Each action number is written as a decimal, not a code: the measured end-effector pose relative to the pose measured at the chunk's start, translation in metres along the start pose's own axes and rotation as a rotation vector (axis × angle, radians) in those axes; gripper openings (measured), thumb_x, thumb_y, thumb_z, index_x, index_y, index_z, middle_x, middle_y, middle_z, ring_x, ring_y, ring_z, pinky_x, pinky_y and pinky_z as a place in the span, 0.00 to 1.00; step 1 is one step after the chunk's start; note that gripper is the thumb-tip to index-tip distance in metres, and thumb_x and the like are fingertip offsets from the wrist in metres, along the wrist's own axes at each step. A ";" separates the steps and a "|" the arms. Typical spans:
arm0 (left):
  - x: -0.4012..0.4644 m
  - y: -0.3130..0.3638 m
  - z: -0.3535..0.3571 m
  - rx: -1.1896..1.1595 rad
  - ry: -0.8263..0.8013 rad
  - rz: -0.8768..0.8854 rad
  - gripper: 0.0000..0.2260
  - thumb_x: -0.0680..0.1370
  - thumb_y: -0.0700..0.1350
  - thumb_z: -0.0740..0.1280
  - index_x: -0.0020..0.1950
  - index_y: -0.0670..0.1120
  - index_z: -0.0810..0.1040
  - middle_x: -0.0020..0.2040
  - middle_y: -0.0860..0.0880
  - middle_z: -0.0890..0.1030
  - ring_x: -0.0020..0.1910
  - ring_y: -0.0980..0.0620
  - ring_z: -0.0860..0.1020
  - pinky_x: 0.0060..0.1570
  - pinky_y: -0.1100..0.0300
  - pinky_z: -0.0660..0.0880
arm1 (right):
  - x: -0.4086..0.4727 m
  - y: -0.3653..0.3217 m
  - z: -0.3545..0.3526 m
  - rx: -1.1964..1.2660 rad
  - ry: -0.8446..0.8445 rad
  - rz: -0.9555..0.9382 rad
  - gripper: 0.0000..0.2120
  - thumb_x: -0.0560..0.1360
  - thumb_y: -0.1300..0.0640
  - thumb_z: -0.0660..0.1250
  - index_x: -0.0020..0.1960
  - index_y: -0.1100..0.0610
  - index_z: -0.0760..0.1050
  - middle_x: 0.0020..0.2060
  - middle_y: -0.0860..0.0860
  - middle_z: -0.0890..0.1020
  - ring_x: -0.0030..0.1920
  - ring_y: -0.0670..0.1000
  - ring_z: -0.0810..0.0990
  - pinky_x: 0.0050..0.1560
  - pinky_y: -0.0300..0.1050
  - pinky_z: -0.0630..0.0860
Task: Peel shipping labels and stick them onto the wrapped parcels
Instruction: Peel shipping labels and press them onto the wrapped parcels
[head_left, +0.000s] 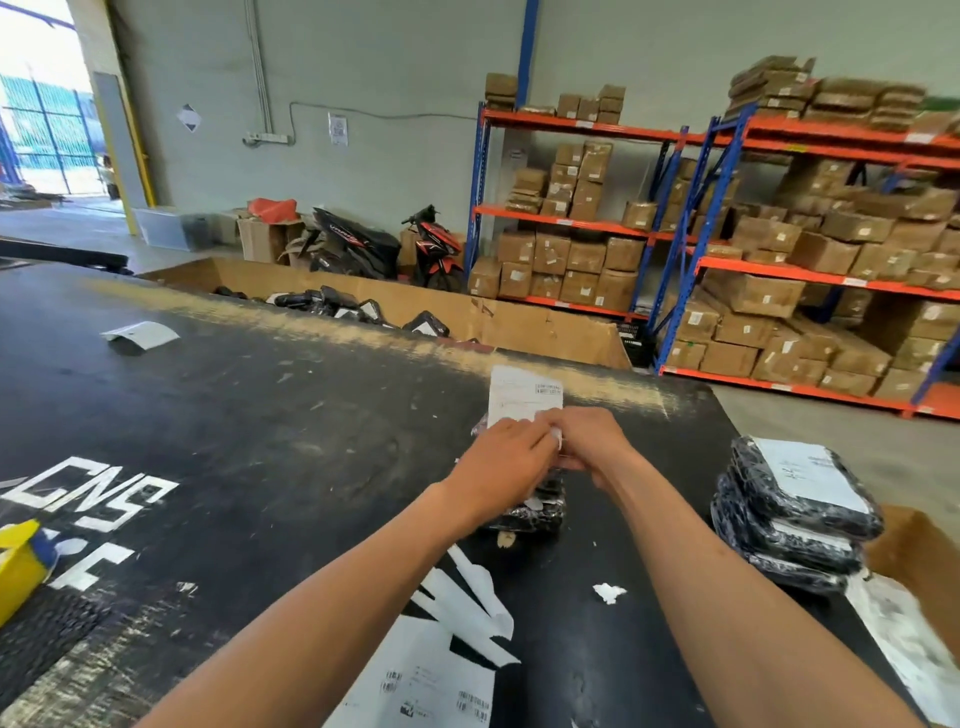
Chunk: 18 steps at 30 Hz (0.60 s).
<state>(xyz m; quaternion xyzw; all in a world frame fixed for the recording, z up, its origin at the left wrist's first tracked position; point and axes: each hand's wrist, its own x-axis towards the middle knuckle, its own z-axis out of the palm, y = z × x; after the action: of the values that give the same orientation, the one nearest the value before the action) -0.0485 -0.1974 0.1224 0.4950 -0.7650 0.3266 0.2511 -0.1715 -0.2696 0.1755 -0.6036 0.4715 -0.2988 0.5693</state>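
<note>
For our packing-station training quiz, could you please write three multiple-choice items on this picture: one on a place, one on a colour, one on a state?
1. Where is the stack of parcels?
A. To the right of the hands
B. On the shelves
C. On the floor

2. What colour are the shelf beams?
A. Green
B. Orange
C. White

3. What are the hands doing?
A. Resting flat
B. Hanging idle
C. Pinching a label

Answers: 1 A, it sits at the table's right edge. 2 B, orange beams. 3 C, left hand and right hand meet on the label.
</note>
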 end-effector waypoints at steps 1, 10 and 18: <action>0.001 -0.001 0.004 -0.039 0.022 -0.040 0.13 0.79 0.45 0.59 0.51 0.40 0.80 0.48 0.42 0.80 0.41 0.42 0.79 0.42 0.49 0.77 | 0.002 0.002 -0.006 0.025 0.023 -0.011 0.07 0.78 0.60 0.71 0.54 0.61 0.84 0.48 0.56 0.88 0.40 0.50 0.85 0.45 0.49 0.86; 0.022 -0.035 -0.004 -1.076 -0.134 -1.132 0.25 0.80 0.57 0.65 0.75 0.54 0.65 0.60 0.47 0.79 0.56 0.50 0.80 0.54 0.56 0.77 | 0.021 0.011 -0.031 0.230 -0.030 -0.039 0.11 0.82 0.58 0.67 0.63 0.58 0.79 0.51 0.55 0.87 0.42 0.49 0.86 0.31 0.39 0.79; 0.023 -0.061 0.032 -1.008 -0.070 -1.212 0.22 0.76 0.41 0.72 0.69 0.51 0.75 0.47 0.44 0.82 0.46 0.45 0.82 0.46 0.51 0.79 | 0.055 0.022 -0.019 0.014 -0.003 -0.004 0.07 0.79 0.65 0.69 0.57 0.61 0.81 0.45 0.54 0.87 0.35 0.45 0.86 0.32 0.36 0.79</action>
<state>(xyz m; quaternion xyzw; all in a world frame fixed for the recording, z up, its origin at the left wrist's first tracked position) -0.0028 -0.2531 0.1336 0.6622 -0.4254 -0.2691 0.5551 -0.1726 -0.3253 0.1479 -0.6010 0.4672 -0.3024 0.5737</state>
